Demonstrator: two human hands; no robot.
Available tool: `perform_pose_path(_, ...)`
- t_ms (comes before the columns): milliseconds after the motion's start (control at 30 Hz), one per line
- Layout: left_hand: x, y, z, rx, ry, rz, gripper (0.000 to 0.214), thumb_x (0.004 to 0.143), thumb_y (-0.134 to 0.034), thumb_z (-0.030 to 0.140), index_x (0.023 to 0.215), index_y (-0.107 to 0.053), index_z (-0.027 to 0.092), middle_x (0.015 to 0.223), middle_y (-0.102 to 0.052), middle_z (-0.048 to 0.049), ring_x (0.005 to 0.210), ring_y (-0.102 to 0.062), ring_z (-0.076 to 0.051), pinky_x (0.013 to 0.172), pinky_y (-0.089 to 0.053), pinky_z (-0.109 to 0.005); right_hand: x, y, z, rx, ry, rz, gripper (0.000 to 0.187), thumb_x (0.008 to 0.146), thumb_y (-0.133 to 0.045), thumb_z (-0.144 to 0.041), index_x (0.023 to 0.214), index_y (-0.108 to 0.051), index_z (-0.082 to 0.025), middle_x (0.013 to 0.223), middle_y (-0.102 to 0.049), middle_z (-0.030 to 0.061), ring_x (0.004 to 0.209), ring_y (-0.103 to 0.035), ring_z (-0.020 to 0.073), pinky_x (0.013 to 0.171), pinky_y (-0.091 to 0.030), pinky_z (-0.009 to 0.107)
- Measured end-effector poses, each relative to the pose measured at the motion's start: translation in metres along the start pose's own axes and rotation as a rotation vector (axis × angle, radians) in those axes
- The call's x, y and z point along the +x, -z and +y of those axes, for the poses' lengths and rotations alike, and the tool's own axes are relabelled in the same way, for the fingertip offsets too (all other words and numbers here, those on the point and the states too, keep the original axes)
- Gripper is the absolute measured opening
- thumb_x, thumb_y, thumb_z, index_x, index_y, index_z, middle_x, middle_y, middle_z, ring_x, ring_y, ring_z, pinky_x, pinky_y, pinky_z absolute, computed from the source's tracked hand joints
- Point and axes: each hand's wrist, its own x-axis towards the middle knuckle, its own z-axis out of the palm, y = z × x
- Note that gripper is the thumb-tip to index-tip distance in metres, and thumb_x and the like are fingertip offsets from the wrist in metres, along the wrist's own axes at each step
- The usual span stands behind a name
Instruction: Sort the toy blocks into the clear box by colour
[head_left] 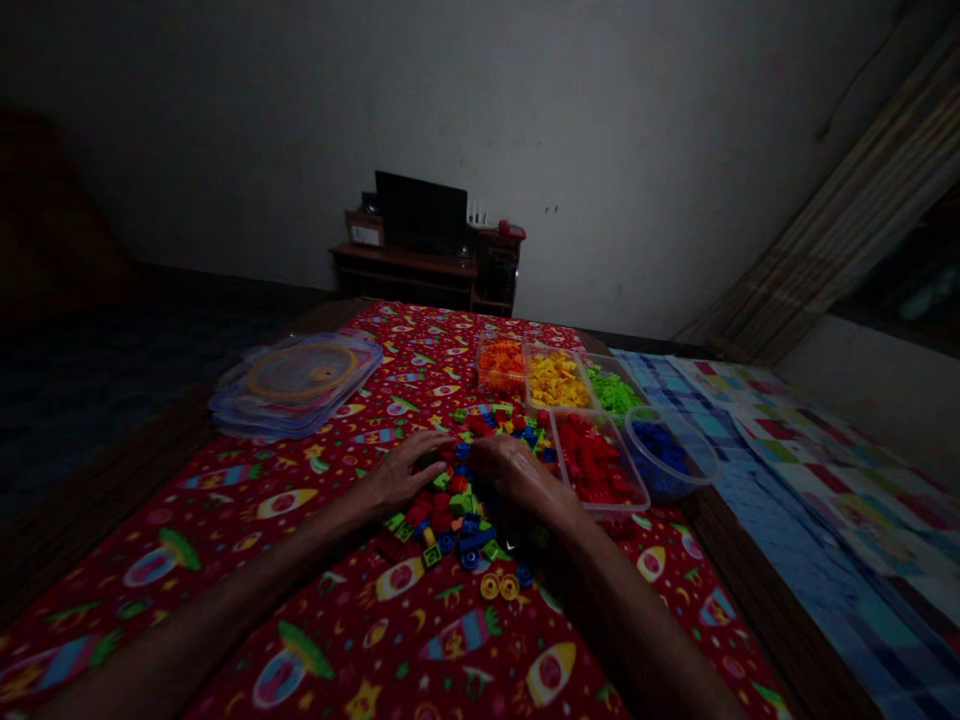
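A mixed pile of plastic building bricks [461, 505] in red, blue, green and yellow lies on the red patterned cloth. At the pile's left edge is my left hand [405, 470], its thumb apart from its curved fingers and nothing plainly held. My right hand [517, 472] reaches over the pile from the right. Its fingers are curled down and together among the bricks, and what they grip is hidden. Just right of that hand stands a clear box of red bricks [596, 465]. Two yellow wheel-like pieces [499, 587] lie in front of the pile.
Behind the pile stand boxes of orange bricks [501, 362], yellow bricks [559, 380] and green bricks [613, 388]. A round tub [694, 475] holds blue bricks. Stacked clear lids [300, 385] lie at left. A monitor [421, 210] stands on a desk by the wall.
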Motion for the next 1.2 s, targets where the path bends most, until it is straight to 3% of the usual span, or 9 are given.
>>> perform_pose_path(133,0.001,0.002,0.0,0.003,-0.012,0.057,0.039,0.084,-0.05,0.042,0.114,-0.062,0.02,0.109,-0.062,-0.0095,0.103,-0.059,-0.024,0.091,-0.048,-0.039,0.0,0.001,0.002,0.011,0.014,0.01,0.019,0.084,-0.05,-0.006,0.096,-0.062,-0.015,0.09,-0.065,0.0075,0.086,-0.057,0.0169,0.077,-0.04,0.025)
perform_pose_path(300,0.002,0.003,0.003,-0.017,0.004,0.067,0.03,0.083,-0.049,0.04,0.097,-0.066,0.02,0.097,-0.063,-0.0074,0.093,-0.061,-0.022,0.085,-0.05,-0.037,-0.002,0.008,0.001,0.077,0.021,0.062,0.02,0.087,-0.048,-0.008,0.101,-0.059,-0.016,0.09,-0.064,0.0062,0.083,-0.056,0.0161,0.074,-0.039,0.024)
perform_pose_path(467,0.003,0.002,0.003,-0.101,0.055,0.131,0.026,0.083,-0.046,0.042,0.077,-0.059,0.02,0.095,-0.065,-0.0074,0.089,-0.062,-0.021,0.081,-0.052,-0.034,-0.003,0.016,0.004,0.074,0.039,0.107,0.023,0.09,-0.045,-0.012,0.111,-0.055,-0.013,0.097,-0.064,0.01,0.087,-0.057,0.0181,0.076,-0.04,0.026)
perform_pose_path(700,0.002,0.006,0.008,-0.13,0.188,0.079,0.036,0.081,-0.046,0.045,0.099,-0.062,0.019,0.1,-0.071,-0.008,0.094,-0.065,-0.026,0.085,-0.052,-0.037,-0.001,0.022,0.004,-0.044,-0.027,0.086,0.018,0.092,-0.042,-0.013,0.092,-0.06,-0.014,0.083,-0.062,0.0073,0.07,-0.053,0.015,0.065,-0.036,0.025)
perform_pose_path(800,0.002,0.006,0.007,-0.13,0.208,0.076,0.04,0.081,-0.046,0.048,0.103,-0.062,0.019,0.106,-0.07,-0.0089,0.098,-0.065,-0.026,0.087,-0.051,-0.037,-0.003,0.03,0.004,-0.069,-0.037,0.093,0.018,0.088,-0.045,-0.009,0.098,-0.059,-0.015,0.086,-0.063,0.0072,0.074,-0.054,0.0158,0.067,-0.038,0.025)
perform_pose_path(867,0.001,0.006,0.007,-0.132,0.213,0.076,0.042,0.081,-0.046,0.049,0.105,-0.062,0.018,0.108,-0.07,-0.0099,0.099,-0.065,-0.027,0.086,-0.052,-0.038,-0.007,0.042,0.007,-0.066,-0.054,0.113,0.03,0.082,-0.049,-0.005,0.108,-0.058,-0.016,0.094,-0.065,0.0083,0.083,-0.056,0.0174,0.072,-0.04,0.026)
perform_pose_path(1000,0.001,0.006,0.007,-0.14,0.206,0.067,0.043,0.079,-0.047,0.049,0.106,-0.063,0.019,0.109,-0.071,-0.0095,0.1,-0.065,-0.027,0.087,-0.052,-0.039,-0.022,0.077,0.022,-0.12,-0.243,0.157,0.046,0.073,-0.053,0.0,0.116,-0.058,-0.015,0.105,-0.065,0.0109,0.094,-0.057,0.0205,0.079,-0.042,0.029)
perform_pose_path(1133,0.001,0.006,0.007,-0.129,0.205,0.072,0.045,0.077,-0.048,0.049,0.107,-0.063,0.018,0.11,-0.07,-0.0105,0.101,-0.065,-0.028,0.089,-0.051,-0.04,-0.041,0.103,0.044,-0.231,-0.478,0.16,0.028,0.078,-0.055,-0.01,0.103,-0.065,-0.016,0.096,-0.066,0.0102,0.089,-0.058,0.0211,0.076,-0.042,0.029)
perform_pose_path(1200,0.002,0.005,0.007,-0.118,0.208,0.071,0.047,0.076,-0.047,0.05,0.106,-0.062,0.017,0.11,-0.07,-0.0112,0.101,-0.065,-0.028,0.089,-0.051,-0.04,-0.046,0.107,0.051,-0.268,-0.511,0.196,0.024,0.079,-0.056,-0.016,0.102,-0.066,-0.017,0.097,-0.066,0.0105,0.089,-0.058,0.021,0.076,-0.042,0.029)
